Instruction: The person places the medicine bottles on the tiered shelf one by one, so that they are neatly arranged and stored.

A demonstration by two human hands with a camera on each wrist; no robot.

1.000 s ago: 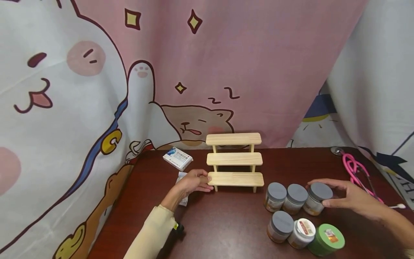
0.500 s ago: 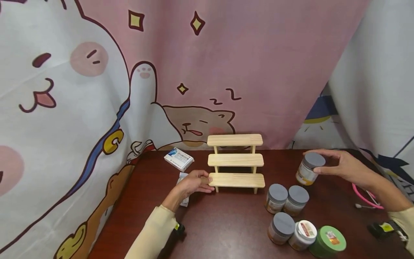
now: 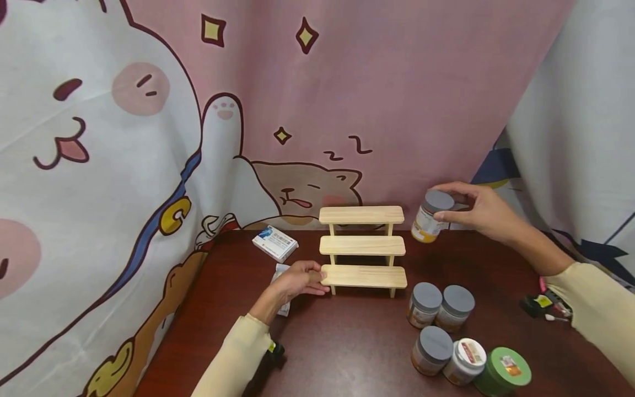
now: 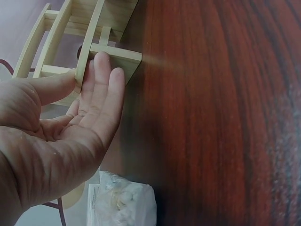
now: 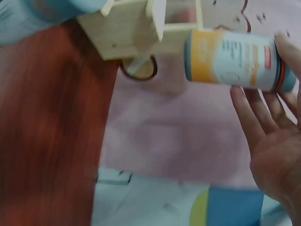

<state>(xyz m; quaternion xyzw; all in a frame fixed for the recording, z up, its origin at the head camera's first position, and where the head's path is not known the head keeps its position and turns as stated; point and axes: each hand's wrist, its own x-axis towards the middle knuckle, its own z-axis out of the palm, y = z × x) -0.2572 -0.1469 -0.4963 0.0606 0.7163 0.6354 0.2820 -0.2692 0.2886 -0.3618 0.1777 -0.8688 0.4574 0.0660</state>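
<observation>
A three-tier wooden stand point(image 3: 364, 245) is at the back middle of the dark red table. My left hand point(image 3: 296, 280) pinches the left end of its lowest tier; in the left wrist view the thumb lies on top and fingers are beneath. To the stand's right, my right hand point(image 3: 478, 208) holds a grey-lidded jar point(image 3: 430, 216) with a white and orange label, raised off the table beside the top tier and slightly tilted. The right wrist view shows thumb and fingers round the jar's lid end point(image 5: 235, 59).
Near the right front stand several jars: grey-lidded ones point(image 3: 425, 300), a white jar point(image 3: 465, 361) and a green jar point(image 3: 503, 370). Left of the stand lie a medicine box point(image 3: 275, 243) and a small white packet point(image 3: 283, 309). A patterned curtain point(image 3: 421, 99) hangs behind.
My right hand has lifted the grey-lidded jar out of the back row and carried it up and left toward the stand's upper right. The left hand stays on the lowest tier.
</observation>
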